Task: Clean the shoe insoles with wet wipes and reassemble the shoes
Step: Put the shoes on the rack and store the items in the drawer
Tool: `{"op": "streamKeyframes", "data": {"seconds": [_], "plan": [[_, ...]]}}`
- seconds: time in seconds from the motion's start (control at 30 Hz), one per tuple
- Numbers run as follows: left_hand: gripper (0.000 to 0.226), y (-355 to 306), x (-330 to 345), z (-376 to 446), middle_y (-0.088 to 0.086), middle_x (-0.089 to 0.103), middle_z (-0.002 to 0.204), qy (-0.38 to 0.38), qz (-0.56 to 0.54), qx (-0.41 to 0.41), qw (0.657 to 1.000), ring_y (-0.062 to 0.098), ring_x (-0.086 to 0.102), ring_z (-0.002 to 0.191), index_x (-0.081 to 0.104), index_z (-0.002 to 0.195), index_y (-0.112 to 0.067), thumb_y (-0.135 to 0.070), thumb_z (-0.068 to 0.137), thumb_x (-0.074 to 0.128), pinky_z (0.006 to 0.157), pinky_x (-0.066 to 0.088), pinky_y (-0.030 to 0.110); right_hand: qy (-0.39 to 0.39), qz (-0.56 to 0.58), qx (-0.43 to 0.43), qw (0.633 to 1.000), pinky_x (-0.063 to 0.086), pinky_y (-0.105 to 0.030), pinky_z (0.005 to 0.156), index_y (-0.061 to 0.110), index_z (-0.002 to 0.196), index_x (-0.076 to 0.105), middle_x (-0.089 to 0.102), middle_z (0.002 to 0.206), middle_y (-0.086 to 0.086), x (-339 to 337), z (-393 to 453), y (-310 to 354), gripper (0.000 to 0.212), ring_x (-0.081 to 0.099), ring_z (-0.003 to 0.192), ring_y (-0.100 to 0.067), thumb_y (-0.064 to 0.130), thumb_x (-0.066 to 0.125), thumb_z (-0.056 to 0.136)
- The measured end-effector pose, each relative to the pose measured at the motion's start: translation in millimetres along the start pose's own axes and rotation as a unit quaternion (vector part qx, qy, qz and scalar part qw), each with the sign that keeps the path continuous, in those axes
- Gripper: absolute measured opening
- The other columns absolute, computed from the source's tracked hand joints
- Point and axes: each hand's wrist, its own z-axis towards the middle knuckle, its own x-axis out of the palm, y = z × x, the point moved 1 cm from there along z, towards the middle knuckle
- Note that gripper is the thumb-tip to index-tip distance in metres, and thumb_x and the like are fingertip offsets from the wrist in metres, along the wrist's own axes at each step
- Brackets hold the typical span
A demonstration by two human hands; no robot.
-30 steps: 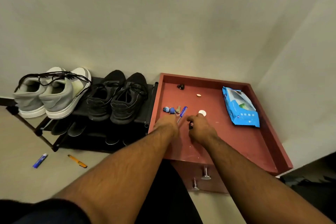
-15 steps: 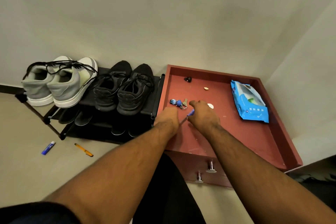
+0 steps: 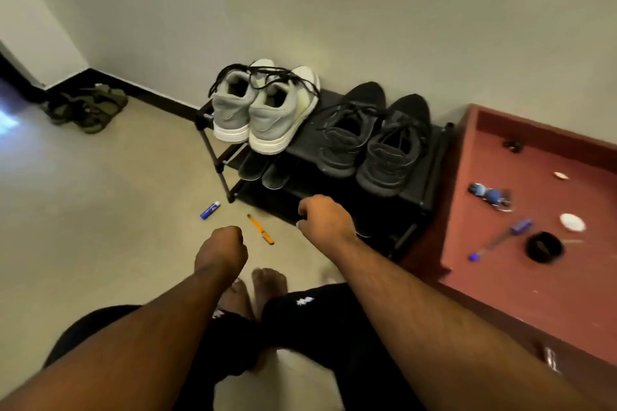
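While both hands hang over the floor in front of the shoe rack [image 3: 334,157], I note the following. My left hand [image 3: 223,248] is curled into a fist, fingers drawn together, holding nothing that I can see. My right hand [image 3: 325,218] sits just in front of the rack's lower edge, fingers bent inward; whether they grip anything I cannot tell, since the palm faces away.

On the rack's top shelf, the grey shoes [image 3: 263,107] stand side by side at the left end, heels toward me, black laces draped loosely across them. The black shoes [image 3: 374,140] stand beside them to the right, also heels toward me. Dark soles or insoles show on the shelf beneath the grey pair; blur keeps me from saying which.

On the floor near the rack's left leg lie a blue lighter [image 3: 210,210] and an orange pen [image 3: 260,229], apart from each other. A pair of sandals [image 3: 88,107] rests in the far corner.

At right, the red bench [image 3: 500,277] carries a blue screwdriver [image 3: 500,238], a black ring [image 3: 544,247], a white disc [image 3: 572,221] and a blue keychain [image 3: 489,195], all well apart from my hands.
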Motion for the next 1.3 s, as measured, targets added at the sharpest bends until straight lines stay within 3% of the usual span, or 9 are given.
{"op": "streamKeyframes", "data": {"seconds": [0.2,0.37,0.57,0.63,0.77,0.87,1.0,1.13,1.3], "plan": [[0.029,53,37,129,0.008,0.058,0.128,0.058,-0.035,-0.027,0.997,0.029,0.056,0.119,0.062,0.118,-0.016,-0.023,0.09,0.061,0.092,0.049,0.034,0.126,-0.051,-0.017,0.991,0.049,-0.038,0.095,0.019,0.118,0.062,0.057,0.126,-0.007,118,111,21,0.03,0.055,0.116,-0.028,0.018,0.058,0.089],[0.038,101,89,214,0.007,0.046,0.135,0.107,0.028,-0.044,0.993,0.029,0.044,0.126,0.059,0.13,-0.022,-0.024,0.093,0.059,0.098,0.046,0.042,0.211,-0.09,-0.025,0.973,0.044,-0.034,0.1,0.026,0.135,0.053,0.05,0.136,-0.003,215,183,20,0.048,0.051,0.123,-0.024,0.022,0.064,0.088],[0.057,146,131,319,0.016,-0.006,0.165,0.126,0.106,-0.017,0.986,0.044,-0.002,0.15,0.038,0.149,-0.032,-0.027,0.095,0.058,0.116,0.017,0.058,0.217,-0.124,-0.03,0.968,0.047,-0.04,0.097,0.025,0.131,0.054,0.046,0.13,-0.008,298,258,8,0.04,0.05,0.118,-0.03,0.033,0.059,0.092],[0.046,154,141,348,0.018,0.003,0.163,0.11,0.086,-0.021,0.99,0.048,0.006,0.147,0.045,0.141,-0.032,-0.026,0.097,0.055,0.115,0.02,0.057,0.207,-0.136,-0.036,0.968,0.048,-0.04,0.094,0.021,0.126,0.056,0.047,0.127,-0.01,320,270,-1,0.036,0.051,0.115,-0.031,0.035,0.057,0.093],[0.03,169,158,367,0.015,0.044,0.13,0.037,0.037,-0.022,0.998,0.038,0.045,0.121,0.052,0.129,-0.015,-0.017,0.101,0.041,0.089,0.039,0.04,0.17,-0.172,-0.066,0.968,0.047,-0.038,0.079,0.019,0.116,0.053,0.046,0.12,-0.012,345,275,-15,0.021,0.053,0.103,-0.034,0.019,0.047,0.096],[0.034,164,162,346,0.015,0.045,0.133,0.056,0.03,-0.007,0.998,0.037,0.048,0.12,0.053,0.133,-0.013,-0.02,0.104,0.036,0.092,0.04,0.039,0.178,-0.142,-0.054,0.972,0.042,-0.035,0.072,0.016,0.11,0.054,0.049,0.113,-0.013,343,263,-11,0.02,0.055,0.097,-0.036,0.013,0.038,0.098],[0.031,136,145,301,0.014,0.049,0.139,0.173,-0.016,-0.029,0.984,0.03,0.053,0.12,0.058,0.127,-0.009,-0.013,0.099,0.045,0.095,0.046,0.033,0.167,-0.089,-0.02,0.982,0.044,-0.034,0.066,0.017,0.097,0.051,0.052,0.104,-0.012,308,233,1,0.019,0.058,0.092,-0.037,0.004,0.04,0.09],[0.031,83,101,215,0.016,0.056,0.131,0.218,-0.024,0.01,0.976,0.03,0.062,0.108,0.062,0.122,-0.008,0.003,0.093,0.054,0.084,0.052,0.031,0.131,-0.041,0.008,0.99,0.051,-0.037,0.066,0.02,0.087,0.048,0.055,0.098,-0.011,218,176,10,0.019,0.059,0.087,-0.034,0.003,0.041,0.089],[0.035,5,10,99,0.018,0.065,0.113,0.187,0.014,0.068,0.98,0.032,0.069,0.089,0.064,0.122,-0.005,0.004,0.088,0.062,0.073,0.057,0.034,0.035,-0.004,0.018,0.999,0.042,-0.034,0.067,0.017,0.09,0.05,0.06,0.102,-0.015,81,69,8,0.014,0.059,0.089,-0.038,0.004,0.045,0.089]]}}
